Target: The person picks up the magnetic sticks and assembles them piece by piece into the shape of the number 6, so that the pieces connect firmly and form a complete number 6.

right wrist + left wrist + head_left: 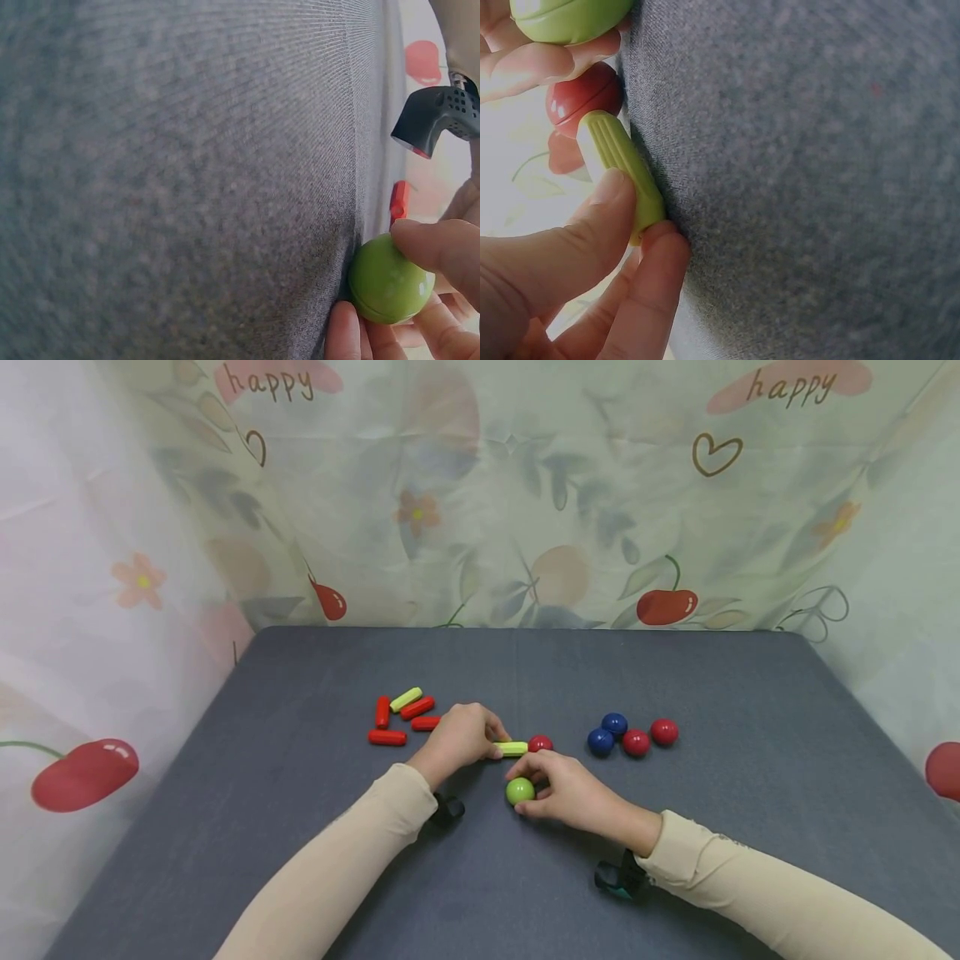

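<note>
My left hand (467,735) pinches a yellow-green ribbed stick (513,748) between thumb and fingers, low over the dark cloth. The stick's far end meets a red ball (540,743), and in the left wrist view the stick (622,169) points straight at that ball (585,97). Nearer the body, my right hand (566,789) grips a glossy green ball (520,791) with thumb and fingers around it. In the right wrist view the green ball (390,279) sits close to the cloth, the thumb over its upper side.
Left of the hands lie several red sticks (387,737) and one more yellow-green stick (406,699). To the right are two blue balls (601,742) and two red balls (664,732). A dark grey cloth (675,677) covers the table; a patterned curtain (510,485) hangs behind.
</note>
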Demonstrator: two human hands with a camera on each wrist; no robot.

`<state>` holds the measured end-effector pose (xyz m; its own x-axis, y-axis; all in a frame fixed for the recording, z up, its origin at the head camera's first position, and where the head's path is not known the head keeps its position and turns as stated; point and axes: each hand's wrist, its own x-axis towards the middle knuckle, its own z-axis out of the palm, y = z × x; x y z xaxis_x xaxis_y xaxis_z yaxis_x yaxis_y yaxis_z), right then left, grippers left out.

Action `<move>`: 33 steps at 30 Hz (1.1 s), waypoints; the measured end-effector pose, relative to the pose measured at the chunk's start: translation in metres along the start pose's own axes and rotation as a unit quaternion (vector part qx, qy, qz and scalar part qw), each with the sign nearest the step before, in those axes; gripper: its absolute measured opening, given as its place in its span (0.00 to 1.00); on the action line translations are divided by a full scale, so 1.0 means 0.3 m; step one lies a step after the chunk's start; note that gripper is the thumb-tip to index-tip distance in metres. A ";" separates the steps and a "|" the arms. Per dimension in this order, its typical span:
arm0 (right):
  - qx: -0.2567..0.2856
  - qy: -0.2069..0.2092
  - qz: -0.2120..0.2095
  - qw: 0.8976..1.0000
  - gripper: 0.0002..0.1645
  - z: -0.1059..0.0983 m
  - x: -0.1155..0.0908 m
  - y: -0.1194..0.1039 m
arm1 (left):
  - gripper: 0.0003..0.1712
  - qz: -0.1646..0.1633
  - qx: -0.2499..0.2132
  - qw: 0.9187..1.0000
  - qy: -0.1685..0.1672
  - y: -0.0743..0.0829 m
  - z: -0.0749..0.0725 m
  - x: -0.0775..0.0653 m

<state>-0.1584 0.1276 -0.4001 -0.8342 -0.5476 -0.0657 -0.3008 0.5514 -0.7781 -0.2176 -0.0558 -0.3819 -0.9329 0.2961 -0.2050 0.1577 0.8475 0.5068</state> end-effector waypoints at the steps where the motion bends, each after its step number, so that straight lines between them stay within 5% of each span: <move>1: 0.000 0.000 0.000 1.000 0.17 0.000 0.000 0.000 | 0.08 0.000 -0.001 1.000 0.000 0.000 0.000 0.000; 33: 0.004 -0.006 0.018 1.000 0.20 -0.001 0.002 -0.005 | 0.08 -0.004 -0.007 1.000 -0.002 -0.004 0.003 0.004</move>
<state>-0.1585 0.1268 -0.3989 -0.8390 -0.5349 -0.0999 -0.2674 0.5652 -0.7804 -0.2188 -0.0561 -0.3834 -0.9325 0.2919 -0.2127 0.1459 0.8431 0.5175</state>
